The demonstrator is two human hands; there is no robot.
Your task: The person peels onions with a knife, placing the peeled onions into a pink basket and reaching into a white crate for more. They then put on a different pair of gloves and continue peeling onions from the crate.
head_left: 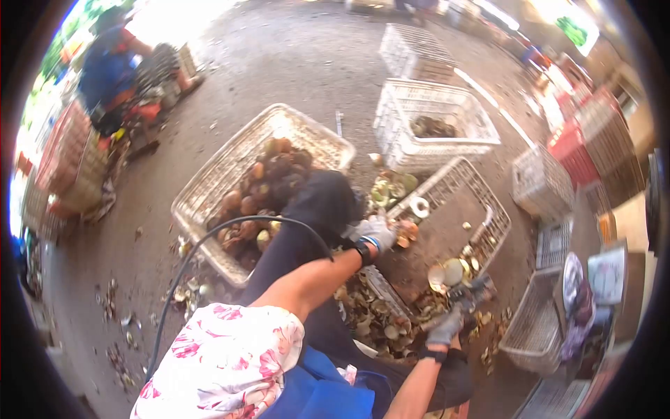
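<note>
My left hand (375, 233), in a grey glove with a dark wristband, is closed around a brown-and-pale piece (405, 232) that looks like coconut. My right hand (447, 327), also gloved, is closed on a grey tool (476, 292) whose exact kind is blurred. Pale round pieces (449, 273) lie by the tool, over a low crate (500, 230) with a brown board on it. A white ring (419, 207) rests at that crate's far corner. Peelings (380, 318) heap up between my hands and legs.
A large crate (199, 183) of brown coconut-like rounds (241, 204) stands left of my leg. A black cable (199, 243) arches past it. White crates (436, 143) stand ahead; more crates (541, 325) line the right. Another person (115, 66) sits at far left.
</note>
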